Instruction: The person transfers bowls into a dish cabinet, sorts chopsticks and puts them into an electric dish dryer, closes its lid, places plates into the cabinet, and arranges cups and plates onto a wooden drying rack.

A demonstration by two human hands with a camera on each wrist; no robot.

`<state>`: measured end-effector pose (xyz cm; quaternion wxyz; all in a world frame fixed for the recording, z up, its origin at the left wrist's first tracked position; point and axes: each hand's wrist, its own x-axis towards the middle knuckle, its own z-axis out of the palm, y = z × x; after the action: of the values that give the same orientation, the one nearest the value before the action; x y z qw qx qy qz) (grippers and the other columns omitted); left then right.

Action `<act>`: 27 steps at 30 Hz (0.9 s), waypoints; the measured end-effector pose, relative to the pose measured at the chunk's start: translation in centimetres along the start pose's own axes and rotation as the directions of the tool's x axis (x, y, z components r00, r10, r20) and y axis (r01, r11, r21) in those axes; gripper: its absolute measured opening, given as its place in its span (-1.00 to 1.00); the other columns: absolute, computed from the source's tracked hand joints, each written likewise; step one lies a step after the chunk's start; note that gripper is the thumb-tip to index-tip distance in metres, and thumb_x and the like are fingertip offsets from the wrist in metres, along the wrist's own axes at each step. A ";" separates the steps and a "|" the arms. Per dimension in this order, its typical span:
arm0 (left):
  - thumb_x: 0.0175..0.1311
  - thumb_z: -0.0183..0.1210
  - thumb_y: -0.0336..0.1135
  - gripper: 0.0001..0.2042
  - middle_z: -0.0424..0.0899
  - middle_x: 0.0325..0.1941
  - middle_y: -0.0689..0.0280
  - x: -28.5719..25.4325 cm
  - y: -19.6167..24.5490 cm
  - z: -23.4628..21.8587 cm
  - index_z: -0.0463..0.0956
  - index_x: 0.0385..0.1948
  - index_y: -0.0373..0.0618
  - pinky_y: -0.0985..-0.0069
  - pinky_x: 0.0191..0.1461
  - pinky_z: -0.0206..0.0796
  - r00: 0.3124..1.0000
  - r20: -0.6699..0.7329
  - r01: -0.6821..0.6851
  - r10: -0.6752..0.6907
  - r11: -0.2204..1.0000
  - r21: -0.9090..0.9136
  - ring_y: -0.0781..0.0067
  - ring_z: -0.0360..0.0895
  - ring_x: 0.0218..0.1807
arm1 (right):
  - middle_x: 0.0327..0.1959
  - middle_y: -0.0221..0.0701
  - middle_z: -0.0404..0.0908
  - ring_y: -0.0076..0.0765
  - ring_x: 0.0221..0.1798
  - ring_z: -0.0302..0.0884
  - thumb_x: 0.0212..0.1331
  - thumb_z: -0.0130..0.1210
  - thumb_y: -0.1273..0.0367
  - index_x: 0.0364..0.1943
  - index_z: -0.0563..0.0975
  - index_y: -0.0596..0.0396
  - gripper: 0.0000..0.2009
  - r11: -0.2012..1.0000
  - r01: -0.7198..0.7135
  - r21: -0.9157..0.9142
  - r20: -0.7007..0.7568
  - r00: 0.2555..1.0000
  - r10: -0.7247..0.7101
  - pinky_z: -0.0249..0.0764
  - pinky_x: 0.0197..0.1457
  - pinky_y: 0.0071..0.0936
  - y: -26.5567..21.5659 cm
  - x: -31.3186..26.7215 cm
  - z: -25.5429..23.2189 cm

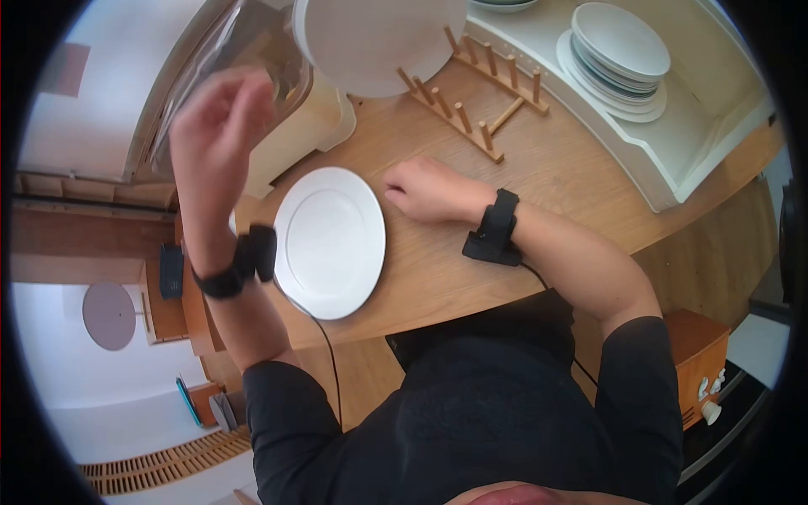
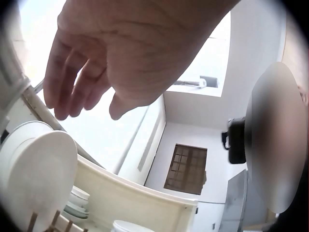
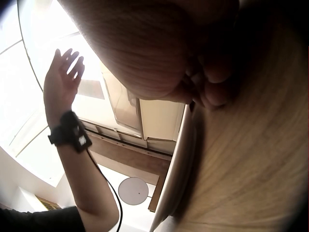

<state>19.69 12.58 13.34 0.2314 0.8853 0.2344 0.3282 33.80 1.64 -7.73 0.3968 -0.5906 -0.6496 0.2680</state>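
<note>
My left hand (image 1: 220, 135) is raised in the air beyond the far left of a white plate (image 1: 330, 244), slightly blurred in the head view. Nothing is in it; the left wrist view shows its fingers (image 2: 65, 87) loosely bent and spread a little. Resting on the wooden table just right of the plate is my right hand (image 1: 433, 189), its fingers loosely curled and holding nothing. The plate lies flat near the table's front edge, apart from both hands. Behind it, more white plates (image 1: 370, 42) stand on edge at a wooden peg rack (image 1: 463, 122).
At the right, a cream tray (image 1: 673, 195) holds a stack of white plates (image 1: 619, 50). A cream box (image 1: 311, 126) with a clear lid stands at the back left. Black cables (image 1: 332, 362) trail from both wrist cameras. A wooden cabinet (image 1: 699, 362) is at the lower right.
</note>
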 end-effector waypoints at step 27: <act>0.48 0.12 -0.39 -0.82 0.69 -0.10 0.21 -17.1 -12.4 -6.7 0.47 -0.04 -0.30 0.54 0.03 0.48 0.761 0.098 0.585 -0.641 0.614 -0.530 0.50 0.64 -0.11 | -0.35 -0.10 0.68 0.06 -0.25 0.63 0.25 0.06 0.36 -0.34 0.62 0.21 -0.80 0.999 -0.033 -0.012 0.046 0.998 0.034 0.52 -0.12 -0.11 0.1 0.2 0.0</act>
<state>0.23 14.35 2.80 0.5525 0.6333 0.4337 0.3249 33.88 1.86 -7.77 0.3737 -0.5972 -0.6502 0.2846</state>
